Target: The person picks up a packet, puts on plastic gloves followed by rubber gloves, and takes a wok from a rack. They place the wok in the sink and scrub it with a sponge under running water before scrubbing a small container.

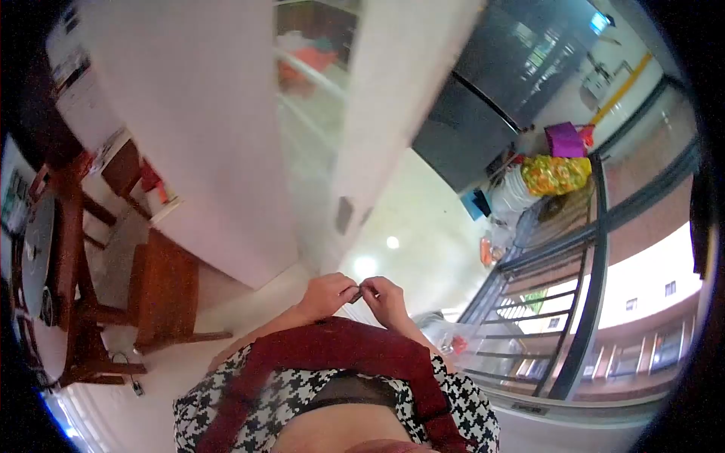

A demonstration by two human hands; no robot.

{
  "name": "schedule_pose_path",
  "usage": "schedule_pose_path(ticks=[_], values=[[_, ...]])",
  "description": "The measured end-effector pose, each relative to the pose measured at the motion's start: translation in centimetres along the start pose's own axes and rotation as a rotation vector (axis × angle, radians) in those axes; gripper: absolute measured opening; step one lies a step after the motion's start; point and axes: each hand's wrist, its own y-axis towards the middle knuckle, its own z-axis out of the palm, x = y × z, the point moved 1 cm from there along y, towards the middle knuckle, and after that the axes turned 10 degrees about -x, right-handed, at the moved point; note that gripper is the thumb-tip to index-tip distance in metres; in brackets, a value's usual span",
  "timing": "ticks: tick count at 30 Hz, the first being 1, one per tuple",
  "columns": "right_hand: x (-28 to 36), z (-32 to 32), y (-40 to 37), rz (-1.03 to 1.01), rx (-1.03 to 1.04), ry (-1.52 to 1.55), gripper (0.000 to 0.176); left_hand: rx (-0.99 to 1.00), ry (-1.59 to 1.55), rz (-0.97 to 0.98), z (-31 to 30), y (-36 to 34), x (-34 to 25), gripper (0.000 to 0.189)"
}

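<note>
In front of my waist, my left hand [329, 297] and my right hand [386, 300] meet with bent, pinching fingers. A small dark object [356, 294] shows between their fingertips, too small to name. Both hands look closed on it, with the thumbs and forefingers close together. Below them is the dark red band [332, 343] of the black-and-white houndstooth garment [294, 389] that I am wearing.
A white wall or door edge [377, 98] stands ahead. At right are a dark refrigerator [483, 106], a yellow patterned bag [555, 175] on a white container [513, 192], and a barred window [544, 317]. A wooden chair [166, 291] stands at left.
</note>
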Motion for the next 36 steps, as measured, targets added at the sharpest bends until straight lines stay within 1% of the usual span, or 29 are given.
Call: schedule_pose_path(ticks=[1, 3, 5, 6, 7, 8, 9, 10, 11, 13, 14, 15, 16, 17, 18, 19, 20, 21, 22, 23, 24, 26, 27, 28, 29, 31, 34, 35, 36], values=[[5.4, 5.4, -3.7, 0.011, -0.013, -0.009, 0.009, 0.036, -0.010, 0.119, -5.8, -5.2, 2.4, 0.017], [5.4, 4.1, -4.8, 0.077, -0.057, -0.122, 0.009, 0.093, -0.056, 0.177, -3.8, -4.2, 2.5, 0.016], [5.0, 3.1, -6.3, 0.109, -0.098, -0.161, 0.010, 0.149, -0.070, 0.399, -2.3, -3.9, 1.8, 0.013], [4.5, 2.5, -7.0, 0.140, -0.121, -0.194, 0.011, 0.115, -0.128, 0.537, -1.6, -3.4, 1.0, 0.010], [4.0, 2.0, -7.7, 0.140, -0.129, -0.201, 0.011, 0.116, -0.134, 0.546, -0.7, -3.0, 0.6, 0.010], [8.4, 7.0, -10.8, 0.241, -0.168, -0.150, 0.012, 0.167, -0.103, 0.663, -5.5, -7.3, 2.6, 0.010], [7.6, 6.4, -11.3, 0.326, -0.213, -0.117, 0.014, 0.199, -0.082, 0.795, -4.4, -6.6, 2.2, 0.010], [7.1, 6.4, -12.0, 0.465, -0.248, -0.020, 0.013, 0.177, -0.165, 0.874, -3.8, -6.2, 1.9, 0.009], [6.5, 6.8, -12.9, 0.458, -0.254, -0.024, 0.013, 0.139, -0.135, 0.930, -2.8, -6.6, 2.2, 0.009], [4.1, 7.3, -14.8, 0.700, -0.333, 0.515, 0.009, 0.191, -0.141, 1.046, -2.3, -6.5, 1.2, 0.010], [2.6, 7.6, -15.9, 0.687, -0.337, 0.511, 0.009, 0.232, -0.146, 1.072, -1.5, -6.5, 1.1, 0.013], [2.6, 10.5, -18.4, 0.639, -0.351, 0.567, 0.009, 0.287, -0.145, 1.083, -2.7, -8.6, 2.3, 0.016], [2.1, 9.8, -18.1, 0.581, -0.370, 0.605, 0.009, 0.308, -0.207, 1.080, -1.7, -7.9, 1.6, 0.013], [1.5, 9.3, -18.2, 0.577, -0.371, 0.594, 0.009, 0.330, -0.273, 1.071, -0.6, -7.4, 1.1, 0.010], [2.7, 8.5, -17.6, 0.799, -0.564, 0.764, 0.011, 0.321, -0.278, 1.077, 0.5, -6.8, 0.6, 0.010], [3.5, 7.8, -16.9, 1.020, -0.759, 0.934, 0.012, 0.262, -0.296, 1.023, 1.6, -6.1, 0.1, 0.008], [3.8, 6.9, -16.3, 1.008, -0.814, 1.031, 0.015, 0.207, -0.315, 0.963, 2.7, -5.7, -0.4, 0.007], [3.8, 6.0, -15.1, 0.979, -0.891, 1.049, 0.015, 0.174, -0.307, 0.877, 3.4, -4.8, -1.4, 0.010], [4.9, 7.9, -15.5, 0.924, -0.926, 1.053, 0.015, 0.152, -0.337, 0.775, 1.6, -5.7, -0.7, 0.009], [3.8, 7.0, -14.4, 0.856, -0.960, 1.043, 0.016, 0.117, -0.375, 0.680, 2.1, -4.5, -1.3, 0.009], [4.4, 6.5, -13.1, 0.823, -0.948, 0.956, 0.014, 0.106, -0.381, 0.678, 2.7, -4.2, -1.6, 0.009], [3.9, 6.9, -10.3, 0.767, -0.920, 0.911, 0.013, 0.112, -0.397, 0.329, 3.6, -1.8, -1.4, 0.014], [3.6, 7.1, -9.4, 0.736, -0.898, 0.866, 0.011, 0.107, -0.393, 0.333, 4.4, -1.1, -0.5, 0.014], [2.5, 7.2, -8.7, 0.685, -0.826, 0.822, 0.008, 0.141, -0.372, 0.218, 5.4, -0.3, 0.9, 0.016], [3.6, 9.3, -10.4, 0.715, -0.823, 0.819, 0.008, 0.193, -0.355, 0.075, 4.7, -2.6, 3.1, 0.019], [3.3, 9.2, -8.9, 0.660, -0.762, 0.713, 0.008, 0.195, -0.326, 0.093, 3.6, -1.0, 2.8, 0.020], [2.5, 7.4, -6.2, 0.607, -0.724, 0.616, 0.006, 0.166, -0.341, 0.009, 2.9, 2.2, 1.6, 0.019], [2.2, 6.9, -5.3, 0.590, -0.701, 0.579, 0.006, 0.069, -0.330, 0.079, 3.2, 3.3, 1.8, 0.015], [3.6, 7.5, -6.4, 0.630, -0.689, 0.580, 0.006, -0.011, -0.321, 0.126, 2.0, 1.8, 2.0, 0.012]])
